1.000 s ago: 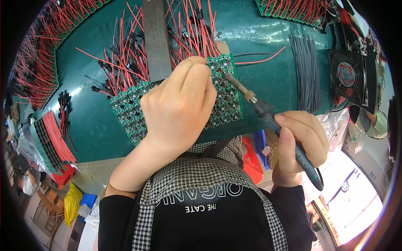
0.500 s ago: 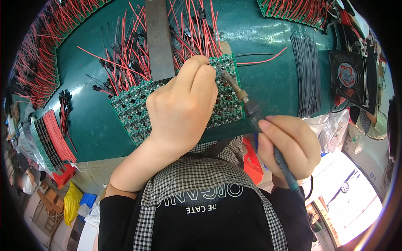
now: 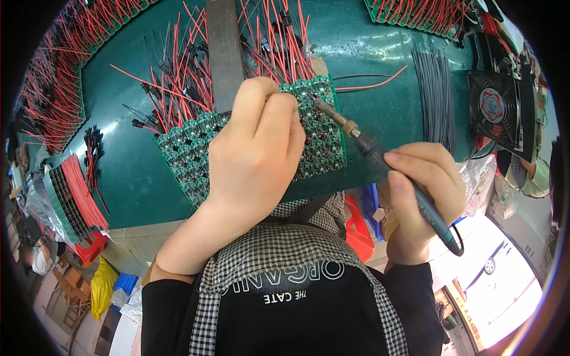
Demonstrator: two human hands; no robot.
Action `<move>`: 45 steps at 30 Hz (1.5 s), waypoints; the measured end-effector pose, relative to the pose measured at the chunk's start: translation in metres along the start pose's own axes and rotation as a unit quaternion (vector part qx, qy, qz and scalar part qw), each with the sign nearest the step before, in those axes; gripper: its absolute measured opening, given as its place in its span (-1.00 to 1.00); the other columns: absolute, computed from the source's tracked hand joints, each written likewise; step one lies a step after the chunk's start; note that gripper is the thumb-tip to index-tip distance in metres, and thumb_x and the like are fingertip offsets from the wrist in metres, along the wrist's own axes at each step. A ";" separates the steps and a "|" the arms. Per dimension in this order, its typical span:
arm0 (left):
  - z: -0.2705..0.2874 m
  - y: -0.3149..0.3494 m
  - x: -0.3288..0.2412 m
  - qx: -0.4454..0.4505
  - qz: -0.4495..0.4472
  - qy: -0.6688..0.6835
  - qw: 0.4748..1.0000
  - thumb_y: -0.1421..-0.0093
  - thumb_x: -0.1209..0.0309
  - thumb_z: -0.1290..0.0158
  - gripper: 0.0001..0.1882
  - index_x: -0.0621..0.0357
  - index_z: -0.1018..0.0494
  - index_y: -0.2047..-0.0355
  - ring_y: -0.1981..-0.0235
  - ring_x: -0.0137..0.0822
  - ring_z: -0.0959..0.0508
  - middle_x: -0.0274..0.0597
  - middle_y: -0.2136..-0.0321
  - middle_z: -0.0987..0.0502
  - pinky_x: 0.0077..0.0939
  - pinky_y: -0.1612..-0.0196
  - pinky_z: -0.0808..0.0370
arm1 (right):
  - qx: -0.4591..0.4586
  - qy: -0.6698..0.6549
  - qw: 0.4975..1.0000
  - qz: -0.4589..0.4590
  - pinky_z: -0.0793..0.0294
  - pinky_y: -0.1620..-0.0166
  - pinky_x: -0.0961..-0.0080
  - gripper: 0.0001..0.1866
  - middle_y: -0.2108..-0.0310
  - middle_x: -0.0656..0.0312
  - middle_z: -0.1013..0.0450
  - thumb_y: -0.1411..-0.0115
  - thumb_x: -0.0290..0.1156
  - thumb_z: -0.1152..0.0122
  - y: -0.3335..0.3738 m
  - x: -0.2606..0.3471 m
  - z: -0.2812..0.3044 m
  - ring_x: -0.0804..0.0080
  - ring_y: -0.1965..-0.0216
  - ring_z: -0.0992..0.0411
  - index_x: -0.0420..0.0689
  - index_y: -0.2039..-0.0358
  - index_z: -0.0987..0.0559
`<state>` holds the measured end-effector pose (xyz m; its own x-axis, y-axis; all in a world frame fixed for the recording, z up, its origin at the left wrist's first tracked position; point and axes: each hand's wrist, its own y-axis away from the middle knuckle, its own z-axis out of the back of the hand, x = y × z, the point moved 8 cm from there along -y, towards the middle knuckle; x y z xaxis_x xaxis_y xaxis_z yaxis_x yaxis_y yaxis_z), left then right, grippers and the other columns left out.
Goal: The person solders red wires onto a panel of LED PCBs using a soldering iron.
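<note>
My right hand point(image 3: 430, 184) is closed around the handle of a soldering iron point(image 3: 371, 145). Its tip points up and left, over the far right part of a green circuit board panel point(image 3: 323, 145); whether it touches is not clear. Above the middle of that panel, my left hand point(image 3: 255, 142) is closed with fingers pinched together, and what they hold is hidden beneath them. Red and black wires with black connectors point(image 3: 196, 83) fan out from the panel's far edge. A dark flat bar point(image 3: 225, 53) lies across them, its near end by my left fingers.
A bundle of grey wires point(image 3: 436, 110) lies to the right, beside a black fan point(image 3: 493, 110). More wired boards point(image 3: 56, 95) line the far left, with others point(image 3: 415, 18) at the far right. Red wires point(image 3: 83, 193) sit on the left of the green table mat point(image 3: 136, 207).
My right hand has shifted right and slightly away from me, swinging the soldering iron's handle right while its tip stays near the same spot. My left fingers have moved slightly left.
</note>
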<state>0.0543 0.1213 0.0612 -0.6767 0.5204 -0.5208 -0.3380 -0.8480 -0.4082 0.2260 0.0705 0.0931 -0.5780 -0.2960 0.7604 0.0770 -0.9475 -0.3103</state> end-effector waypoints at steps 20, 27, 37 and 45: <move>0.019 -0.012 0.006 -0.019 0.010 -0.027 0.999 -0.03 0.58 -0.18 -0.85 0.13 -0.46 0.39 0.59 -0.22 -0.46 -0.25 0.52 -0.44 -0.40 0.52 -0.40 | -0.019 0.149 0.974 0.169 -0.51 0.53 0.56 -0.70 0.44 0.14 -0.49 0.26 -0.63 -0.39 0.013 0.034 -0.023 0.34 0.55 -0.50 -0.25 0.40 -0.65; 0.014 -0.009 0.007 0.028 0.094 0.013 0.995 -0.06 0.64 -0.16 -0.87 0.22 -0.48 0.37 0.53 -0.35 -0.46 -0.23 0.51 -0.47 -0.52 0.41 -0.40 | 0.003 0.062 0.990 0.125 -0.51 0.52 0.49 -0.73 0.46 0.08 -0.51 0.18 -0.60 -0.40 0.004 0.027 0.000 0.28 0.54 -0.51 -0.29 0.36 -0.64; -0.011 -0.015 -0.004 0.042 0.032 0.034 0.998 -0.04 0.56 -0.14 -0.87 0.14 -0.42 0.40 0.53 -0.20 -0.55 -0.27 0.36 -0.58 -0.42 0.51 -0.45 | -0.141 -0.014 0.990 -0.028 -0.40 0.43 0.52 -0.91 0.49 0.03 -0.54 0.04 -0.64 -0.21 0.024 -0.027 0.023 0.30 0.50 -0.49 -0.35 0.45 -0.60; -0.018 -0.008 0.003 0.095 0.107 0.039 0.989 -0.09 0.59 -0.14 -0.91 0.22 -0.48 0.37 0.50 -0.41 -0.51 -0.14 0.27 -0.64 -0.55 0.47 -0.36 | -0.099 0.008 0.995 -0.013 -0.48 0.41 0.50 -0.89 0.47 0.04 -0.55 0.03 -0.64 -0.24 0.023 -0.020 0.019 0.29 0.47 -0.51 -0.33 0.42 -0.61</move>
<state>0.0664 0.1314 0.0492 -0.6962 0.3260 -0.6395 -0.3133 -0.9396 -0.1380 0.2548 0.0529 0.0812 -0.5907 -0.2690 0.7608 -0.0987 -0.9116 -0.3990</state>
